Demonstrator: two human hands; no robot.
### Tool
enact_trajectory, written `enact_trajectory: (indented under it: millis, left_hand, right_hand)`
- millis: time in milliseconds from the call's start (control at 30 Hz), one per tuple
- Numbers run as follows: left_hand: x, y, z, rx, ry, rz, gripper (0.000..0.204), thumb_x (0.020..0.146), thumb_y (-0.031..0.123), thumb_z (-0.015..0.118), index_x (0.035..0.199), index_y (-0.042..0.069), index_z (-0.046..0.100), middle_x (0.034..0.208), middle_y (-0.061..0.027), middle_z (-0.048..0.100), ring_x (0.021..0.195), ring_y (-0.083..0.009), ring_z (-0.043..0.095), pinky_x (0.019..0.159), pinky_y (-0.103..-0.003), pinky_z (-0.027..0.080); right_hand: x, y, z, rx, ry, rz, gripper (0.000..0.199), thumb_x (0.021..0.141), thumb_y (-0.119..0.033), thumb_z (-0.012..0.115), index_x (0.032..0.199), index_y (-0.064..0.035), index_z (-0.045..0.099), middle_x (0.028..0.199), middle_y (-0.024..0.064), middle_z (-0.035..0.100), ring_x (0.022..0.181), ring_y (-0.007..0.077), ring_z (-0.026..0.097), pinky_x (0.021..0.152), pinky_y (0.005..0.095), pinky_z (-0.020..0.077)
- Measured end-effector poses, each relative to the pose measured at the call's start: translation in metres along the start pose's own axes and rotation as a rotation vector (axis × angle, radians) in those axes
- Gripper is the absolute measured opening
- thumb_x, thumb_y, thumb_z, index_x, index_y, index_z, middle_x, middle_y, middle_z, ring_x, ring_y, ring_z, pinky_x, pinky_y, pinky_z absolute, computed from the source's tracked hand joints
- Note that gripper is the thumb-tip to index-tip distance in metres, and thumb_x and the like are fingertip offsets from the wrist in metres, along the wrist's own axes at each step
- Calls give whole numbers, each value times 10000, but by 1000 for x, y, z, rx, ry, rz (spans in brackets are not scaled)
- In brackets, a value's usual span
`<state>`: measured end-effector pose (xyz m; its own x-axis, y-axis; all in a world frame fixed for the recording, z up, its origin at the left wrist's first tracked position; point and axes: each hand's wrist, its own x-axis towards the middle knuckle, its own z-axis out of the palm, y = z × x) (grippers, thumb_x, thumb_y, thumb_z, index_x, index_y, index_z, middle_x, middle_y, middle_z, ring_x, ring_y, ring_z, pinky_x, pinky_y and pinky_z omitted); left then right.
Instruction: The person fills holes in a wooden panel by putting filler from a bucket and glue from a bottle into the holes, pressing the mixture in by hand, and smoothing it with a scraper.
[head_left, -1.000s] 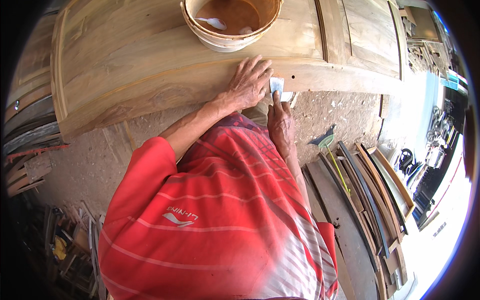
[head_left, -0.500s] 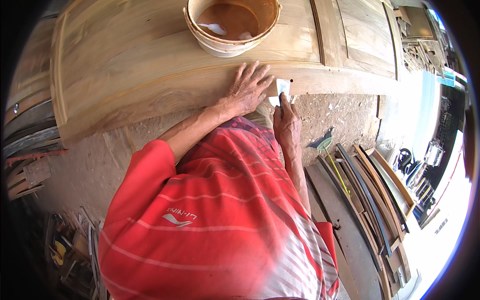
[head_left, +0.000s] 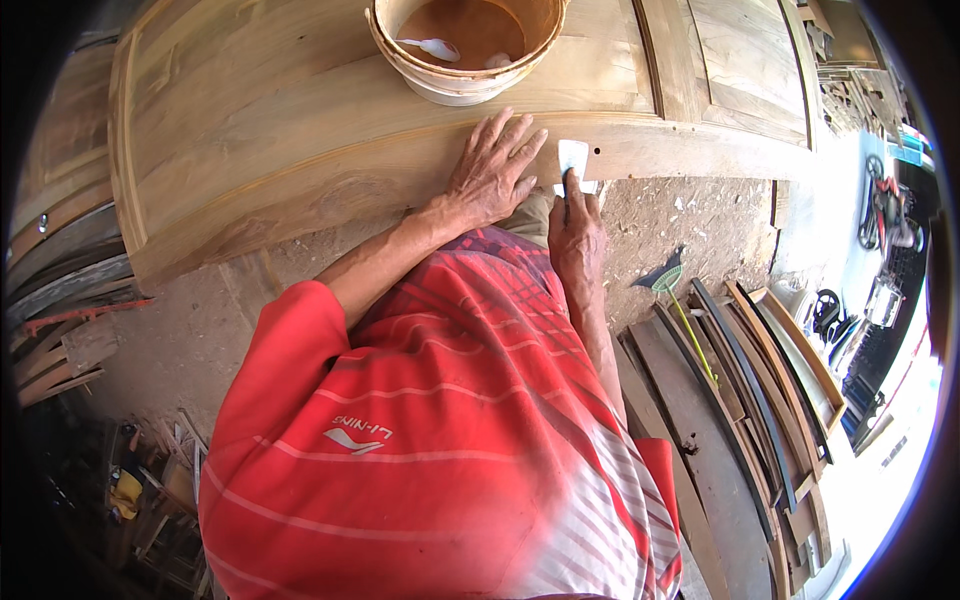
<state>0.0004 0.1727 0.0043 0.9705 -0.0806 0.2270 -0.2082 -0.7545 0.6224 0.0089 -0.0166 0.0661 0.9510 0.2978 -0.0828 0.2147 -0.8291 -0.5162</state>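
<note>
1. head view: the left hand (head_left: 492, 170) is resting palm down on the front rail of a panelled wooden door (head_left: 300, 150), its fingers spreading apart and straight, gripping nothing.
2. the right hand (head_left: 578, 235) is holding a white-bladed putty knife (head_left: 573, 155); its index finger is stretching along the blade while the other fingers are curling around the mostly hidden handle.
3. the putty knife is lying over the door's near edge, right of the left hand and just beside a small dark hole (head_left: 597, 151); how firmly the blade is pressing, i cannot tell.
4. another white piece (head_left: 589, 187) is showing behind the right hand, too covered to identify.
5. a pale bucket (head_left: 455, 90) is standing on the door beyond the left hand, holding brown liquid (head_left: 470, 25) and a white spoon-shaped object (head_left: 435, 48).
6. at the right, a green mesh-headed swatter (head_left: 668, 280) is leaning across stacked wooden boards (head_left: 720, 470).
</note>
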Motion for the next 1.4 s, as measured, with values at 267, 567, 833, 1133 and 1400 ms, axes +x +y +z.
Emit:
enact_trajectory:
  millis: [267, 567, 833, 1133, 1400]
  left_hand:
    - [-8, -2, -12, -46, 90, 20, 751, 885, 175, 769, 1562, 44, 472, 1633, -190, 411, 1525, -423, 344, 1224, -563, 330]
    - [-26, -18, -15, -29, 75, -34, 703, 893, 170, 754, 1525, -2, 497, 1611, -208, 435, 1513, -418, 372, 1226, -554, 335]
    - [-12, -25, -8, 45, -3, -9, 593, 970, 232, 700, 1525, 93, 545, 1659, -190, 386, 1544, -429, 319, 1235, -579, 310]
    - [-19, -28, -16, -16, -34, 77, 540, 959, 269, 732, 1471, 144, 620, 1673, -185, 366, 1561, -447, 277, 1245, -585, 295]
    - [-40, -26, -8, -26, 26, 87, 562, 899, 222, 791, 1420, 73, 643, 1615, -162, 464, 1517, -420, 378, 1213, -560, 366]
  right_hand:
    - [-2, 24, 15, -21, -118, 9, 493, 1048, -164, 590, 1520, -38, 529, 1090, 287, 656, 920, 479, 686, 766, 558, 562]
    - [-3, 12, 2, 41, -10, -106, 452, 1020, -118, 612, 1469, -67, 588, 1003, 245, 652, 884, 436, 686, 754, 523, 557]
    - [-28, 15, 0, -7, -172, -145, 408, 1001, -83, 621, 1408, -98, 654, 948, 212, 654, 808, 418, 692, 705, 514, 561]
    - [-18, 11, 3, 59, -85, -158, 425, 994, -59, 630, 1418, -80, 645, 936, 199, 640, 826, 404, 689, 714, 499, 561]
    - [6, 7, 6, 69, -112, -67, 433, 1023, -92, 582, 1449, -20, 593, 1075, 261, 659, 950, 440, 680, 795, 505, 558]
